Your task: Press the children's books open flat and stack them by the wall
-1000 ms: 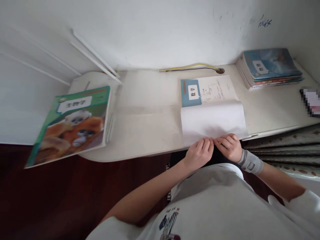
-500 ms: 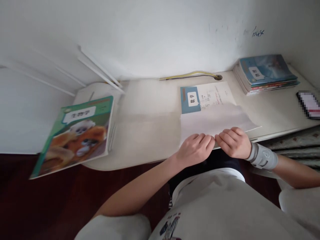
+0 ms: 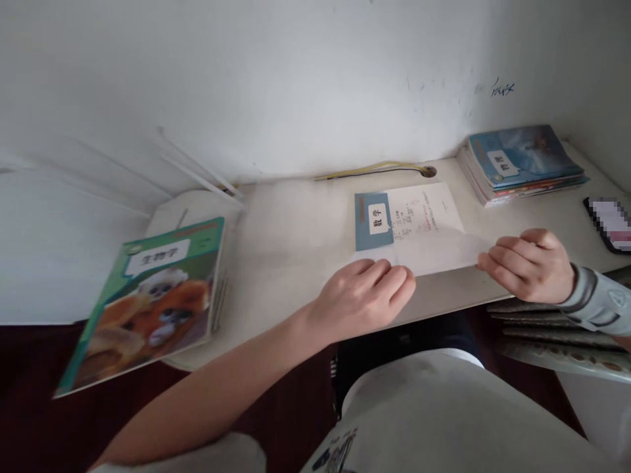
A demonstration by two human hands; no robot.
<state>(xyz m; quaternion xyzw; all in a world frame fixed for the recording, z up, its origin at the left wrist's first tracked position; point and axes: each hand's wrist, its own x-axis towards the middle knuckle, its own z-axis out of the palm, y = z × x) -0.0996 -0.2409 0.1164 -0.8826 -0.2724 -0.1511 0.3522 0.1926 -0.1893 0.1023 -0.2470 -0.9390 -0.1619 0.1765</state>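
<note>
A math book [image 3: 371, 222] lies on the desk in front of me, its blue strip and white label on the left and a page with handwriting beside it. Over its near part stretches a pale, thin sheet [image 3: 438, 255]. My left hand [image 3: 367, 295] is closed at the near left part of this sheet, knuckles up. At the near right corner, my right hand [image 3: 527, 266], with a grey wristband, pinches the sheet's edge. The fingertips of both hands are mostly hidden.
On the white desk [image 3: 290, 263], a biology book [image 3: 152, 295] tops a pile overhanging the left end. A stack of books [image 3: 525, 157] stands at the back right, near a phone [image 3: 608, 223]. A yellow cable [image 3: 369, 171] runs along the wall.
My hands, close together before, are now apart. The right hand has moved right along the sheet's near edge; the left has shifted slightly left. More of the page now shows.
</note>
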